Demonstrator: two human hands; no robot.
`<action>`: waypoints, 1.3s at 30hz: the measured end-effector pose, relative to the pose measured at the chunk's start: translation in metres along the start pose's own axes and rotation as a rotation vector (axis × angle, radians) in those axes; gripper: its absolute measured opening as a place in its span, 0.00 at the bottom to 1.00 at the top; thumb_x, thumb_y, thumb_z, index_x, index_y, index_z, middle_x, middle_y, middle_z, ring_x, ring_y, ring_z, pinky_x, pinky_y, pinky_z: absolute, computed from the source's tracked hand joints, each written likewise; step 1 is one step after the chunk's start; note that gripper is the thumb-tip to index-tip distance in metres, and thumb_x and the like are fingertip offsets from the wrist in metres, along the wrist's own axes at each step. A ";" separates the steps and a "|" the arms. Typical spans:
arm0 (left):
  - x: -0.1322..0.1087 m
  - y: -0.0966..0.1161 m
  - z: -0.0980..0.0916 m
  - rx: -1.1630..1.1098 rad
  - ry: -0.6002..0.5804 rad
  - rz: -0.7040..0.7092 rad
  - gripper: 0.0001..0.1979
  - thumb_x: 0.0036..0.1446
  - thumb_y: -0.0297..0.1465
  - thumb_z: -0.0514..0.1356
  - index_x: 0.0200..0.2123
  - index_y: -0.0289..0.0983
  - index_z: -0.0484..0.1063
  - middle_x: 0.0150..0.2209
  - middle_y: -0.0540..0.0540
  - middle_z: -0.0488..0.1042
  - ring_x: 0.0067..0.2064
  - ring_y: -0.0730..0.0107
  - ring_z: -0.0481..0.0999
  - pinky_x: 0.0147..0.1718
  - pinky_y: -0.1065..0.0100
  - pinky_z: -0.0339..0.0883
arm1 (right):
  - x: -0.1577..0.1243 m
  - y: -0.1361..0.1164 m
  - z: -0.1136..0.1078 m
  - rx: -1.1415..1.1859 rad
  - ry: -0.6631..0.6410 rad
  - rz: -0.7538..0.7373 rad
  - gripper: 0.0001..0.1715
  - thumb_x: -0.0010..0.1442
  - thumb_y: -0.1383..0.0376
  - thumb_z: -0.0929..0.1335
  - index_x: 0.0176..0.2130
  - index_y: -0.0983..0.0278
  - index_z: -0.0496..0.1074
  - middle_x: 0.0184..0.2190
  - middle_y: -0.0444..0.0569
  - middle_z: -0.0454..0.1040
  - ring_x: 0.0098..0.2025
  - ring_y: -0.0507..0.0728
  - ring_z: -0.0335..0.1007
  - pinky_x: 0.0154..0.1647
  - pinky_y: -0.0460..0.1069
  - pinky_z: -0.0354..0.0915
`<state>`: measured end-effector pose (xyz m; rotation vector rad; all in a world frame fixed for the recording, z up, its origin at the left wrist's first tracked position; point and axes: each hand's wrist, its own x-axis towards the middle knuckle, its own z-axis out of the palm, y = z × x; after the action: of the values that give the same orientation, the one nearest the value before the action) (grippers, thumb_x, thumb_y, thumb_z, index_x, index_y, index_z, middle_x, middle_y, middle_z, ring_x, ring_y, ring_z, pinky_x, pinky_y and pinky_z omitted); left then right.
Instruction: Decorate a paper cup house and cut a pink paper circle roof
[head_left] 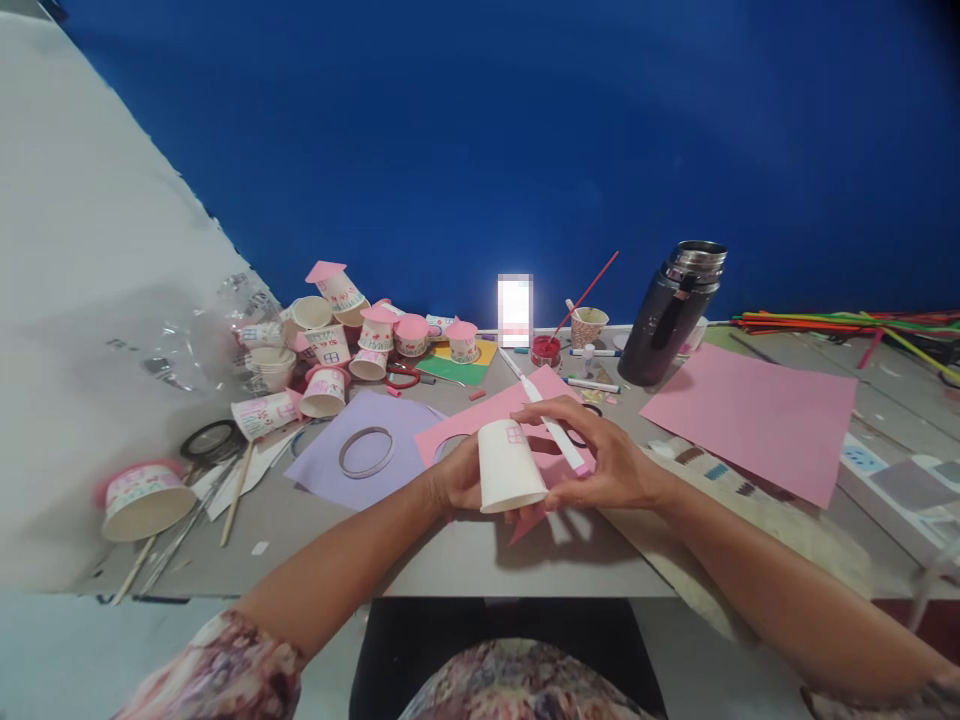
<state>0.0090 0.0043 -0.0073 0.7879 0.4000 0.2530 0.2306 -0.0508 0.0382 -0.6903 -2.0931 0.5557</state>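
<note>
My left hand (456,478) is closed around a white paper cup (508,466), held upside down just above the table's near edge. A small pink window is drawn on the cup's side. My right hand (600,458) pinches a white marker with a pink tip (553,428) and rests against the cup from the right. Under both hands lies a pink paper sheet with a round hole (491,415).
A heap of decorated paper cups with pink roofs (337,335) sits at the back left. A purple sheet with a tape ring (365,452), a dark steel flask (671,312), a large pink sheet (754,415), a red paint pot (545,351) and coloured sticks (847,325) surround me.
</note>
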 end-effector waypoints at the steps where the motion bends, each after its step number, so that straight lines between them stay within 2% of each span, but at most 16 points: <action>1: 0.001 0.000 0.001 0.015 0.055 0.038 0.30 0.60 0.52 0.60 0.56 0.35 0.73 0.39 0.37 0.82 0.34 0.52 0.83 0.34 0.56 0.75 | 0.000 -0.001 0.000 -0.005 0.016 -0.005 0.44 0.54 0.55 0.80 0.64 0.59 0.68 0.59 0.58 0.76 0.60 0.66 0.73 0.59 0.60 0.71; 3: 0.003 0.002 0.001 0.077 0.169 0.169 0.30 0.63 0.54 0.57 0.54 0.36 0.74 0.44 0.35 0.82 0.42 0.50 0.84 0.41 0.54 0.76 | 0.000 0.002 -0.001 -0.062 0.059 -0.003 0.43 0.54 0.58 0.80 0.64 0.59 0.67 0.59 0.57 0.76 0.60 0.66 0.73 0.59 0.60 0.70; 5: 0.002 0.006 -0.001 0.224 0.276 0.358 0.37 0.62 0.61 0.54 0.56 0.37 0.72 0.52 0.33 0.79 0.53 0.46 0.81 0.49 0.50 0.75 | 0.000 0.008 -0.003 -0.159 0.099 -0.002 0.45 0.53 0.61 0.79 0.65 0.58 0.64 0.58 0.57 0.76 0.59 0.67 0.72 0.58 0.62 0.70; 6: 0.002 0.009 -0.003 0.310 0.320 0.453 0.40 0.59 0.64 0.55 0.58 0.38 0.71 0.58 0.33 0.76 0.59 0.44 0.77 0.52 0.48 0.74 | 0.000 0.013 -0.004 -0.212 0.114 -0.006 0.46 0.53 0.62 0.79 0.66 0.59 0.63 0.58 0.58 0.76 0.58 0.68 0.72 0.57 0.63 0.70; 8: -0.001 0.015 -0.008 0.443 0.377 0.596 0.45 0.48 0.63 0.67 0.62 0.42 0.68 0.68 0.34 0.65 0.68 0.40 0.66 0.58 0.46 0.70 | 0.000 0.023 -0.005 -0.304 0.132 -0.025 0.48 0.53 0.63 0.78 0.67 0.59 0.61 0.56 0.58 0.77 0.55 0.68 0.73 0.56 0.65 0.70; 10: -0.005 0.019 -0.012 0.527 0.358 0.613 0.51 0.38 0.51 0.78 0.64 0.45 0.66 0.72 0.36 0.58 0.73 0.39 0.58 0.61 0.47 0.68 | 0.000 0.031 -0.007 -0.358 0.128 -0.035 0.47 0.53 0.64 0.77 0.67 0.59 0.60 0.56 0.58 0.77 0.54 0.68 0.73 0.55 0.66 0.70; 12: -0.008 0.021 -0.012 0.713 0.338 0.596 0.50 0.41 0.40 0.79 0.66 0.46 0.63 0.72 0.36 0.58 0.72 0.41 0.59 0.62 0.46 0.67 | -0.001 0.035 -0.007 -0.370 0.115 -0.028 0.48 0.54 0.64 0.77 0.68 0.59 0.59 0.56 0.58 0.77 0.53 0.68 0.72 0.55 0.65 0.70; 15: -0.010 0.019 -0.011 1.015 0.379 0.605 0.42 0.52 0.31 0.72 0.68 0.47 0.61 0.70 0.37 0.61 0.68 0.48 0.67 0.63 0.46 0.66 | -0.002 0.036 -0.010 -0.327 0.085 -0.016 0.50 0.55 0.60 0.78 0.69 0.58 0.58 0.58 0.58 0.76 0.55 0.68 0.72 0.57 0.66 0.70; 18: -0.009 0.017 -0.012 1.064 0.469 0.660 0.36 0.53 0.29 0.70 0.64 0.44 0.63 0.65 0.37 0.66 0.62 0.52 0.73 0.62 0.48 0.69 | -0.003 0.037 -0.017 -0.241 0.074 0.049 0.51 0.57 0.55 0.77 0.71 0.58 0.56 0.63 0.60 0.72 0.62 0.69 0.69 0.61 0.66 0.68; 20: -0.007 0.018 -0.017 1.057 0.573 0.689 0.36 0.52 0.30 0.70 0.63 0.43 0.62 0.63 0.37 0.67 0.61 0.52 0.74 0.59 0.48 0.71 | -0.003 0.042 -0.024 -0.241 0.140 0.141 0.46 0.60 0.55 0.75 0.71 0.57 0.58 0.65 0.60 0.71 0.64 0.70 0.67 0.62 0.67 0.67; 22: -0.005 0.020 -0.024 1.089 0.701 0.724 0.36 0.52 0.32 0.71 0.62 0.43 0.61 0.62 0.38 0.67 0.60 0.51 0.74 0.57 0.48 0.73 | -0.002 0.051 -0.030 -0.292 0.263 0.264 0.41 0.60 0.59 0.73 0.68 0.58 0.63 0.64 0.59 0.72 0.64 0.70 0.68 0.62 0.67 0.66; 25: -0.003 0.021 -0.037 1.290 0.825 0.810 0.37 0.51 0.33 0.72 0.61 0.43 0.61 0.60 0.39 0.67 0.61 0.49 0.73 0.57 0.46 0.73 | -0.002 0.067 -0.035 -0.340 0.411 0.437 0.35 0.58 0.63 0.71 0.64 0.61 0.68 0.59 0.59 0.77 0.59 0.69 0.73 0.60 0.66 0.67; 27: -0.003 0.020 -0.045 1.500 0.829 0.864 0.36 0.52 0.30 0.71 0.62 0.43 0.60 0.60 0.38 0.67 0.62 0.48 0.72 0.59 0.44 0.71 | -0.003 0.076 -0.037 -0.331 0.445 0.497 0.29 0.60 0.64 0.69 0.61 0.62 0.70 0.56 0.58 0.79 0.54 0.67 0.76 0.56 0.64 0.69; 31: -0.001 0.010 -0.050 1.807 0.754 0.889 0.38 0.54 0.25 0.69 0.64 0.43 0.56 0.61 0.36 0.66 0.64 0.46 0.71 0.60 0.44 0.71 | -0.006 0.086 -0.040 -0.294 0.470 0.549 0.22 0.62 0.65 0.65 0.55 0.62 0.73 0.47 0.53 0.83 0.44 0.61 0.79 0.50 0.59 0.72; 36: 0.002 0.001 -0.042 1.917 0.637 0.914 0.41 0.53 0.34 0.73 0.64 0.45 0.54 0.60 0.35 0.67 0.61 0.43 0.74 0.58 0.42 0.73 | -0.007 0.092 -0.045 -0.215 0.544 0.623 0.26 0.64 0.63 0.63 0.61 0.63 0.65 0.39 0.50 0.83 0.25 0.55 0.74 0.33 0.54 0.74; 39: 0.000 0.001 -0.036 1.938 0.549 0.876 0.47 0.48 0.34 0.75 0.65 0.45 0.53 0.62 0.33 0.65 0.63 0.39 0.71 0.60 0.38 0.70 | -0.007 0.094 -0.049 -0.197 0.586 0.647 0.27 0.63 0.62 0.64 0.61 0.64 0.64 0.37 0.49 0.83 0.22 0.54 0.71 0.28 0.53 0.73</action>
<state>-0.0065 0.0282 -0.0293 2.8445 0.7695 0.9497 0.3002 0.0225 0.0042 -1.4682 -1.3634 0.4167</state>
